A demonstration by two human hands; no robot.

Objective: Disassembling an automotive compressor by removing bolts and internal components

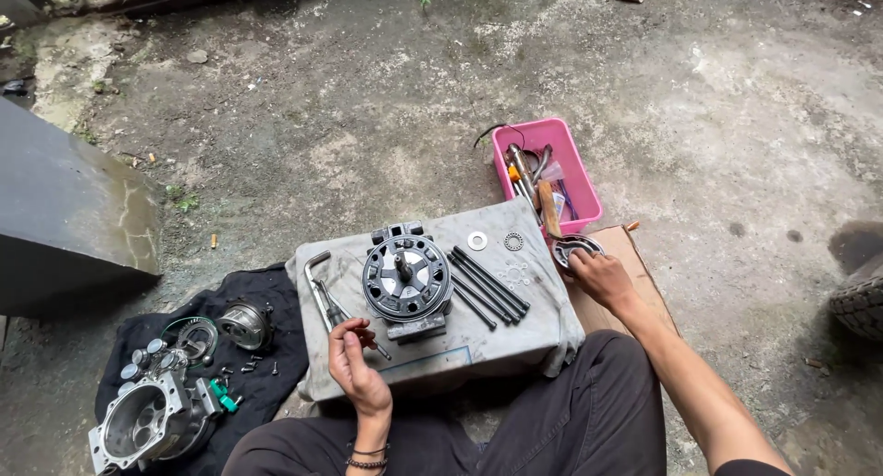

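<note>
My left hand point(354, 361) hovers over the near left part of a cloth-covered block point(543, 333), fingers curled around a small dark part that I cannot make out. My right hand point(596, 275) reaches to the block's right edge and grips a round metal ring-shaped part point(576, 249). Between the hands sits a round finned engine part point(407, 278) with a central shaft. Several long black bolts point(487, 287) lie to its right. An L-shaped wrench point(318, 287) lies to its left. A washer point(476, 241) and a small bearing point(513, 241) rest at the far edge.
A pink plastic tray point(578, 168) with tools stands beyond the block on the right, on bare concrete. A black cloth point(276, 292) at left carries a metal engine casing point(152, 421), a round drum part point(245, 325) and small screws. A tyre point(860, 301) sits at far right, a dark slab point(64, 218) at left.
</note>
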